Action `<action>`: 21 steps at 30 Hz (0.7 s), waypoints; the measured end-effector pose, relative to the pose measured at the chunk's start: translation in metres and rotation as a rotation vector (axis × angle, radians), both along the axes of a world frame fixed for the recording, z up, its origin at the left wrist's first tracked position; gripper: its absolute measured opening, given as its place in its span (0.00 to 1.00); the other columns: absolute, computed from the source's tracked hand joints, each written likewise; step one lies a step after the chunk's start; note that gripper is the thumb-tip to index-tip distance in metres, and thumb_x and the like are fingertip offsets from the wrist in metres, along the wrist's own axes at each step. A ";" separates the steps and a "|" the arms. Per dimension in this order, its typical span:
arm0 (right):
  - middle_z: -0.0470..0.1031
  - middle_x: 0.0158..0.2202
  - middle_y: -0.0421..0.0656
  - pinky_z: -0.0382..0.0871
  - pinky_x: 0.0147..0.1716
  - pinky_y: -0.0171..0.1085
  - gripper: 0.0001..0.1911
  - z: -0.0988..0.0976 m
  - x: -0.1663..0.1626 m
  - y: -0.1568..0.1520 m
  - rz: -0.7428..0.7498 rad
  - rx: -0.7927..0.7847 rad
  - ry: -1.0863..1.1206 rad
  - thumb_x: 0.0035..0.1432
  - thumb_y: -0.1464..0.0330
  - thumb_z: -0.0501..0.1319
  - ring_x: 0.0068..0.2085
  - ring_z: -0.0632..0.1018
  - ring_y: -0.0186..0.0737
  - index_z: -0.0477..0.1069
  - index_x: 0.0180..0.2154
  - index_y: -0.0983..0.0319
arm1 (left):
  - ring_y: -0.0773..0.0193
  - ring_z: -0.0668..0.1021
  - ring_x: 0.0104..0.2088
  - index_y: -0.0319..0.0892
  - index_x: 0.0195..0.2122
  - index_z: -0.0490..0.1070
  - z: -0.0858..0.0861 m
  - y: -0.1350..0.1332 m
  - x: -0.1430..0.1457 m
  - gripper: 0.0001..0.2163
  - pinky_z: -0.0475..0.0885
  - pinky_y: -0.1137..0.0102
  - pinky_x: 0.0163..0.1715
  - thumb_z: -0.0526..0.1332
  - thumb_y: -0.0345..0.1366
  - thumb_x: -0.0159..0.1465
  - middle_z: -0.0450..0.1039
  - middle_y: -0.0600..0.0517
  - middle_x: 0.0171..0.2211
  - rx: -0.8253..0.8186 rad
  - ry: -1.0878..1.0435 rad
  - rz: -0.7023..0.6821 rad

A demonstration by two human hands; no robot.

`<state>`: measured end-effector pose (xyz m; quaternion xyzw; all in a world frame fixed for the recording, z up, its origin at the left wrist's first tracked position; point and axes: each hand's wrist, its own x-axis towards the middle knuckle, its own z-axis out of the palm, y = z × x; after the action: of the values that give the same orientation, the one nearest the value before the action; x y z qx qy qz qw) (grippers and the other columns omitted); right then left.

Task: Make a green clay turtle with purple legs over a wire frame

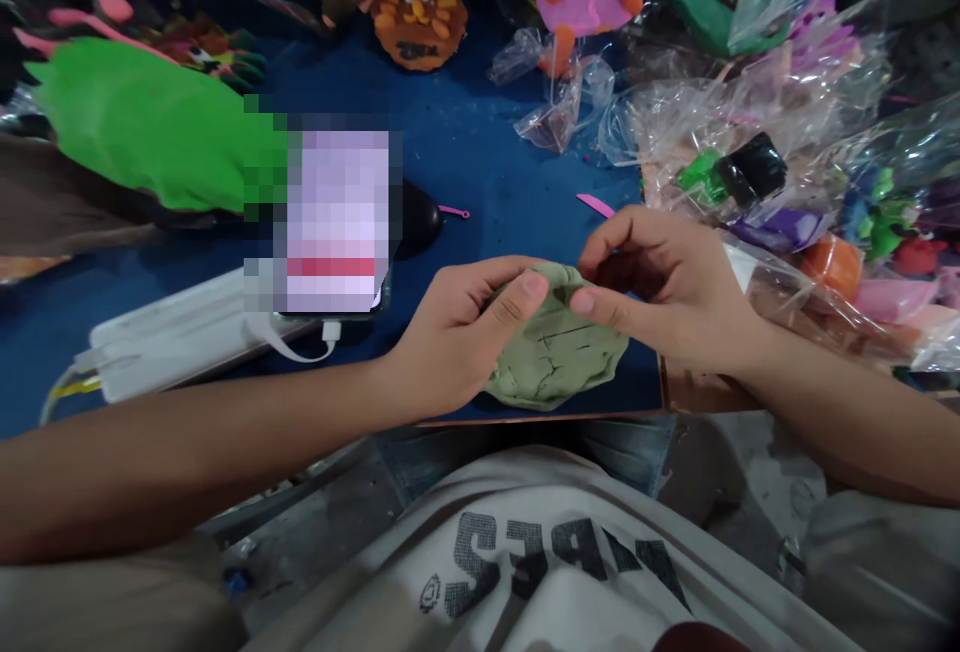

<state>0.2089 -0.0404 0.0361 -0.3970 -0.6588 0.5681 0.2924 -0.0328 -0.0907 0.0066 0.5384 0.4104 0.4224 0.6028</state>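
A flattened, cracked piece of grey-green modelling clay [559, 352] is at the front edge of the blue table. My left hand [469, 327] grips its upper left rim, thumb on top and fingers behind. On the other side my right hand [667, 287] pinches at the upper right rim, with thumb and forefinger curled close to the clay. Fine cracks run across the clay's face, and its outline is uneven. The fingertips behind the rim are partly hidden.
A phone [337, 222] with a blurred screen stands left, beside a white power strip [180, 332]. Behind it lies a big green clay shape [165, 122]. Pink plastic tools [596, 204] lie beyond my hands. Bagged coloured clay [832, 267] fills the right; clay figures [420, 17] line the back.
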 end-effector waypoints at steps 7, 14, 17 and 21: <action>0.86 0.44 0.41 0.83 0.42 0.39 0.23 -0.005 0.003 0.008 0.278 -0.139 0.006 0.61 0.49 0.77 0.43 0.85 0.44 0.83 0.50 0.58 | 0.50 0.87 0.52 0.49 0.58 0.84 0.002 0.000 0.001 0.21 0.85 0.56 0.53 0.66 0.56 0.74 0.87 0.47 0.52 0.055 0.031 0.195; 0.86 0.59 0.43 0.81 0.63 0.53 0.23 -0.006 0.009 -0.011 -0.133 0.751 -0.140 0.69 0.60 0.72 0.56 0.86 0.52 0.81 0.63 0.48 | 0.54 0.68 0.78 0.61 0.74 0.65 0.001 0.006 0.004 0.29 0.68 0.59 0.78 0.58 0.61 0.76 0.63 0.58 0.79 0.199 -0.256 0.252; 0.80 0.68 0.44 0.75 0.70 0.59 0.28 -0.004 0.001 -0.019 0.015 1.045 -0.211 0.68 0.54 0.73 0.69 0.80 0.60 0.78 0.67 0.46 | 0.53 0.72 0.76 0.57 0.80 0.53 0.020 0.000 0.008 0.35 0.78 0.54 0.69 0.48 0.64 0.78 0.66 0.54 0.78 -0.044 -0.413 0.130; 0.73 0.75 0.48 0.70 0.72 0.64 0.45 0.002 -0.003 -0.037 0.274 1.149 -0.279 0.64 0.37 0.69 0.75 0.73 0.66 0.69 0.74 0.48 | 0.46 0.80 0.69 0.51 0.80 0.55 0.033 -0.018 0.022 0.41 0.85 0.48 0.57 0.43 0.70 0.75 0.75 0.43 0.71 -0.177 -0.572 -0.011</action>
<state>0.2063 -0.0769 0.0386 -0.1578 -0.9374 0.0969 0.2950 -0.0105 -0.1082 0.0395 0.3451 0.2562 0.5164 0.7406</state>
